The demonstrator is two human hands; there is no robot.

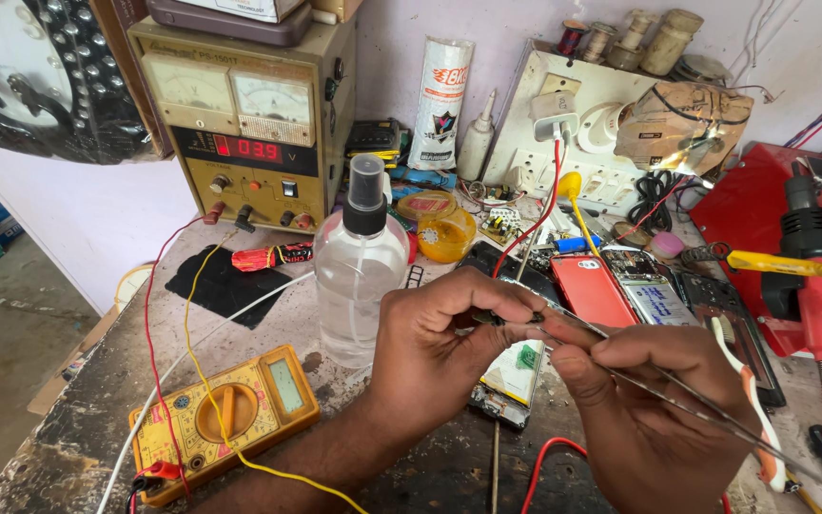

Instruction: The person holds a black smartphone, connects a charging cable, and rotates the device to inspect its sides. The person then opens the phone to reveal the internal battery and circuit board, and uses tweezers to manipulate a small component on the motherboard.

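Near the worktop's front, I am pinching a small part in my left hand to steady it while my right hand is gripping tweezers against it.

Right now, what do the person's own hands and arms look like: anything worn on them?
Both are bare. The left hand and its forearm show no glove, sleeve, watch or band up to the frame's lower edge. The right hand is also ungloved, with no ring visible; its wrist is cut off by the frame, so anything worn there cannot be told. Nails are short.
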